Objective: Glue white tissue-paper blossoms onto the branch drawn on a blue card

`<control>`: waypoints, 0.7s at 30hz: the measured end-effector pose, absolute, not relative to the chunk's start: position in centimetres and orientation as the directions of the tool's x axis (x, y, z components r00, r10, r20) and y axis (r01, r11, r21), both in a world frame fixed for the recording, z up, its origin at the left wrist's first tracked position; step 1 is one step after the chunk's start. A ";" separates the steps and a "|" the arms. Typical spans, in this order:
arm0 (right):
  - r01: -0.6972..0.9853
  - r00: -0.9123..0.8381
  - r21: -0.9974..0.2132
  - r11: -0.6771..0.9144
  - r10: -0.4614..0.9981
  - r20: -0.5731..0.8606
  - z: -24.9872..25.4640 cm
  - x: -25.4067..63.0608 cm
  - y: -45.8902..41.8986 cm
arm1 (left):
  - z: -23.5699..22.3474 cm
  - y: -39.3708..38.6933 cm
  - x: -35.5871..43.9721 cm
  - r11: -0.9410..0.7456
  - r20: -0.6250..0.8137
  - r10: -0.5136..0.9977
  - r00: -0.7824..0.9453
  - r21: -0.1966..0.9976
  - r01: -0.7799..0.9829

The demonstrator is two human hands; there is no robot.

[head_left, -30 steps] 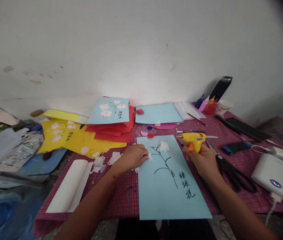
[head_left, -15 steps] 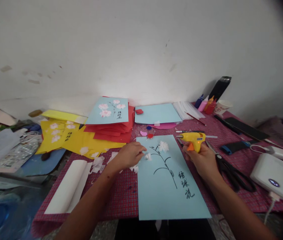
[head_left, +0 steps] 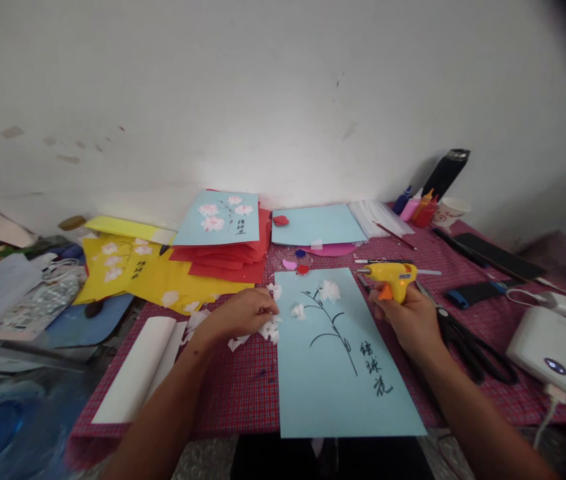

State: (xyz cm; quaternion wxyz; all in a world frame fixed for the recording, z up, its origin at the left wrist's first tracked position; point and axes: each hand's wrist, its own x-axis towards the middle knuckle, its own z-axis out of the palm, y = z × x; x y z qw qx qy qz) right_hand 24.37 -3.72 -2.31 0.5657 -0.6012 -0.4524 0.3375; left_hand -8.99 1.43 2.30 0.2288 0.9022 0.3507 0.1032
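A light blue sheet [head_left: 323,407] lies before me with a black-inked branch [head_left: 333,323] and black handwriting on it. A white paper flower [head_left: 329,291] sits near its top, and a smaller white tuft [head_left: 297,311] beside a left twig. Just off the sheet's left edge, my left hand [head_left: 249,312] is closed, fingertips pinched together among white paper scraps [head_left: 269,330]; what they hold, if anything, is hidden. My right hand [head_left: 409,323] grips a yellow hot glue gun [head_left: 391,279] by its handle, fingers at the orange trigger, nozzle pointing left above the sheet's upper right edge.
Red sheets [head_left: 233,275] with a finished blue flower card [head_left: 217,217] on top stand behind. Yellow cards [head_left: 153,277] and a folded white paper [head_left: 135,367] lie left. Black scissors [head_left: 473,347], a white power bank [head_left: 553,353], paint bottles [head_left: 417,207] and a black flask [head_left: 445,173] are right.
My left hand has let go of the small white tuft on the twig and drawn back left to the scraps. The right hand with the glue gun has hardly moved.
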 end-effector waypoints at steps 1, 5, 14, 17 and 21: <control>0.170 0.366 -0.984 0.047 0.924 0.107 -2.3 24.4 -3.7 | 2.3 1.4 -8.9 -0.655 0.020 0.676 0.737 0.474 0.588; 0.162 0.357 -0.986 0.051 0.928 0.106 -2.2 24.3 -3.7 | 1.9 1.4 -8.9 -0.685 0.003 0.652 0.758 0.433 0.587; 0.131 0.362 -0.990 0.053 0.927 0.097 -2.4 24.3 -3.7 | 1.4 1.6 -8.7 -0.698 0.051 0.643 0.764 0.449 0.558; 0.158 0.370 -0.986 0.043 0.923 0.100 -2.4 24.3 -3.7 | 1.8 1.6 -8.6 -0.625 0.058 0.700 0.712 0.532 0.571; 0.197 0.370 -0.980 0.034 0.923 0.107 -2.2 24.3 -3.8 | 2.3 1.3 -8.2 -0.472 0.059 0.781 0.622 0.709 0.525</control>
